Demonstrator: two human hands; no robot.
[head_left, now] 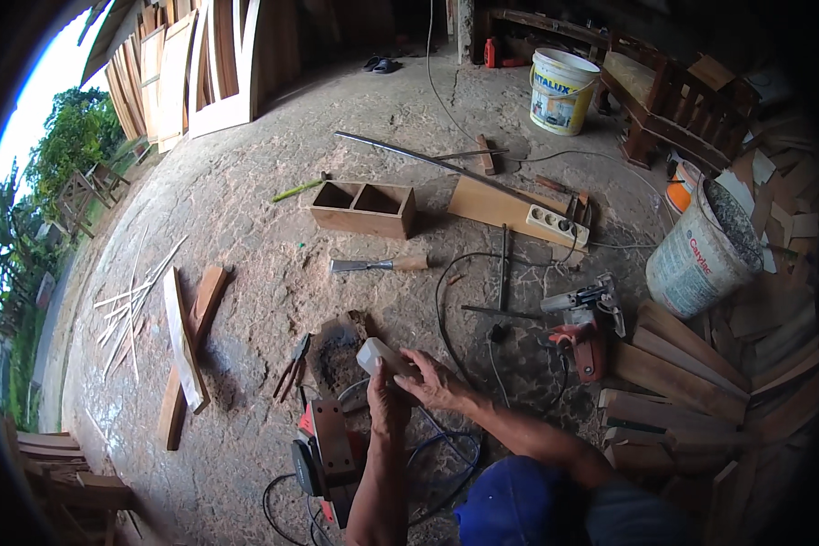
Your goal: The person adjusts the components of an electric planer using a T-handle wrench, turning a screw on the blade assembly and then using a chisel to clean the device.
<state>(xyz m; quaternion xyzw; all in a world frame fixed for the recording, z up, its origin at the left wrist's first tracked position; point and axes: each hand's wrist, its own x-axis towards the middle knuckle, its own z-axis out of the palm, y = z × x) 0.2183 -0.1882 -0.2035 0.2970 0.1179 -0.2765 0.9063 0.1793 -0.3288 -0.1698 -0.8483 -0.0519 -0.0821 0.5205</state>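
Observation:
In front of me, both hands are closed around a pale, whitish block-shaped thing [379,353] whose exact kind I cannot make out. My left hand [389,403] grips its near side, with the thumb up against it. From the right, my right hand [434,382] reaches across and presses its fingers on the same thing; part of it is hidden under them. Beside my left forearm sits a red and black power tool [328,448] with a flat brown plate on top. Pincers [293,368] with dark red handles lie left of the hands.
A wood-handled chisel [378,264] and a two-compartment wooden box [362,214] lie farther out. Right stand a red power tool [587,350], a white power strip [555,224], buckets [701,255] and stacked boards [678,373]. Crossed planks [187,350] lie left. Cables [441,318] loop nearby.

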